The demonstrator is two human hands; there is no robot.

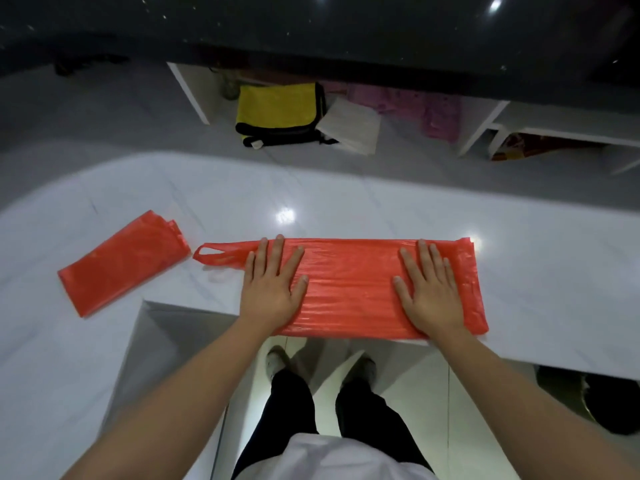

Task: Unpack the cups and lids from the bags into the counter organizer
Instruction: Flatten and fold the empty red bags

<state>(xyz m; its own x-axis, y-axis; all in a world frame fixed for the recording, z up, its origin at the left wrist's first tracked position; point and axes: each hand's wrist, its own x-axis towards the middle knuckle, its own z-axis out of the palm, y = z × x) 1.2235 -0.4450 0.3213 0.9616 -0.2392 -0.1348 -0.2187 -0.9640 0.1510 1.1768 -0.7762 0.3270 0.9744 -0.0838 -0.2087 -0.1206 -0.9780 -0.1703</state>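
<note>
1. Red plastic bag (349,289): lies flat and emptied on the white counter (346,206), at its near edge, folded into a long strip. Handle loop (214,254) trails off its left end.
2. Left hand (273,289): palm down, fingers straight and spread, pressing the left part of the strip. It grips nothing.
3. Right hand (429,292): palm down, fingers straight and spread, pressing the right part of the strip. It grips nothing.
4. Second red bag (121,265): already folded to a smaller flat packet, lying apart to the left on the same counter, tilted.
5. Cups, lids, organizer: none in view, so I cannot tell where they stand.
6. Step in hand, by my judgement: the unpacking looks finished; this is tidying, flattening bag 2 of 2 to press out air.
7. Next move, by my judgement: fold the strip across its length, tucking in the handle, to match the first packet. The thin film will likely slide on the glossy top, so 1 hand should pin while the other folds.
8. Beyond the counter: a yellow bag (277,109) on the floor under a dark countertop (311,26).
</note>
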